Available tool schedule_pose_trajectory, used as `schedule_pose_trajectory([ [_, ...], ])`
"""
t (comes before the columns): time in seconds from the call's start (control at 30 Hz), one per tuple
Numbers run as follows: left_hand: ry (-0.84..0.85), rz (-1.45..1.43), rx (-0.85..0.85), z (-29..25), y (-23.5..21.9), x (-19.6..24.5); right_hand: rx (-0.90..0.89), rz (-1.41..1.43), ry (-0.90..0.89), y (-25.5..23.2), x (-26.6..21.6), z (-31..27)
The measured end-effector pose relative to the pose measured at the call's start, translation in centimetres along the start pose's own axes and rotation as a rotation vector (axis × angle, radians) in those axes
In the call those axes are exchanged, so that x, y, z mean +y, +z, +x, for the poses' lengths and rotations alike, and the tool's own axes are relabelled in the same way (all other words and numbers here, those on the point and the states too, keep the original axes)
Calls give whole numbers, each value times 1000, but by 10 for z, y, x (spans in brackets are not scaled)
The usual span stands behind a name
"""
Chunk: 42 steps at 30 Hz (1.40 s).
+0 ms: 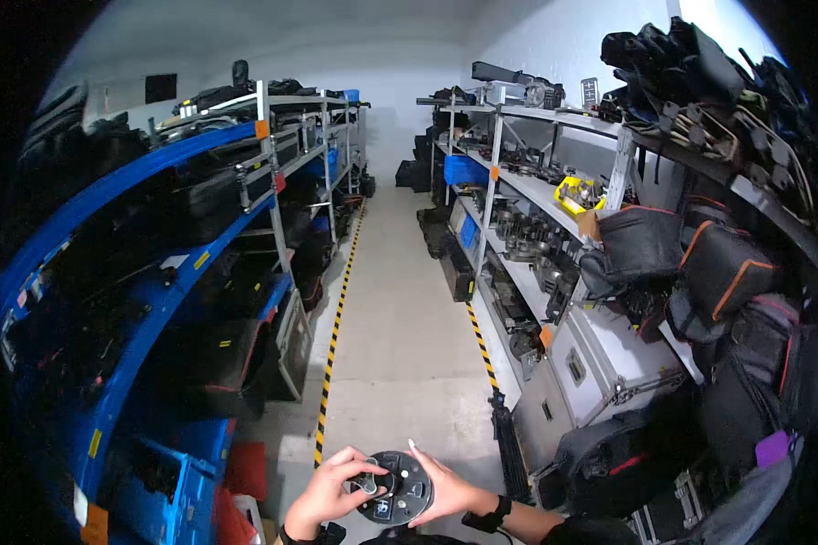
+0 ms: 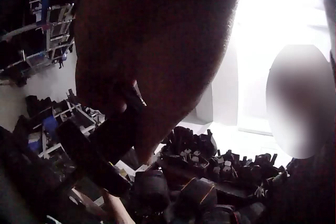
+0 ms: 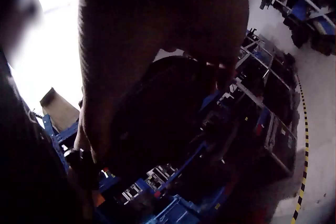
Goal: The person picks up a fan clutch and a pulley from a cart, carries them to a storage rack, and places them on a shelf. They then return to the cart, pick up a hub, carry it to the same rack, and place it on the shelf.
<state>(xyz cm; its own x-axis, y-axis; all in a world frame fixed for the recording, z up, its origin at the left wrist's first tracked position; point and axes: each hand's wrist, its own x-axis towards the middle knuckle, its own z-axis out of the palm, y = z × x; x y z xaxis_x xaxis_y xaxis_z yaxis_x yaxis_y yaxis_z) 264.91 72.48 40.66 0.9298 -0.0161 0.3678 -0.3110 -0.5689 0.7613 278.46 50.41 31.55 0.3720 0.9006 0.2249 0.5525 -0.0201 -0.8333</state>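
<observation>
While the right hand point(image 1: 450, 490) grips the round black base point(image 1: 415, 498) by its rim, left hand point(image 1: 330, 492) pinches its fitting point(image 1: 366, 484), apparently adjusting; next move likely needs steady rim support.

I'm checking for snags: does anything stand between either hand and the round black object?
Nothing visible does. In the head view, the right hand grips the round black object by its rim, and the left hand pinches a small part at its face.
</observation>
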Motion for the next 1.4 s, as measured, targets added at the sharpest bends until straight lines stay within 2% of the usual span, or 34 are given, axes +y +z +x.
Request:
schedule_pose_trajectory([
  [0.07, 5, -12, -6, 43, -7, -23, 25, -9, -38, -32, 14, 32],
  [0.23, 52, -42, -54, 149, -11, -73, 96, -55, 59, -87, 61, 87],
  [0.43, 54, -100, -135, 274, -11, -147, 75, -49, 92, -164, 146, 163],
  [0.67, 121, -99, -167, 461, -4, -235, 135, -116, 30, -291, 259, 267],
  [0.8, 151, -63, -149, 559, -8, -271, 174, -158, -8, -369, 314, 329],
  [0.97, 111, -33, -157, 660, -22, -297, 192, -149, -8, -443, 352, 399],
  [1.03, 141, -11, -135, 697, -26, -313, 205, -121, 3, -468, 367, 423],
  [1.17, 177, -6, -193, 777, -34, -345, 225, -89, -41, -514, 408, 473],
  [1.4, 291, 57, -220, 945, -54, -403, 312, -141, -74, -634, 478, 577],
])
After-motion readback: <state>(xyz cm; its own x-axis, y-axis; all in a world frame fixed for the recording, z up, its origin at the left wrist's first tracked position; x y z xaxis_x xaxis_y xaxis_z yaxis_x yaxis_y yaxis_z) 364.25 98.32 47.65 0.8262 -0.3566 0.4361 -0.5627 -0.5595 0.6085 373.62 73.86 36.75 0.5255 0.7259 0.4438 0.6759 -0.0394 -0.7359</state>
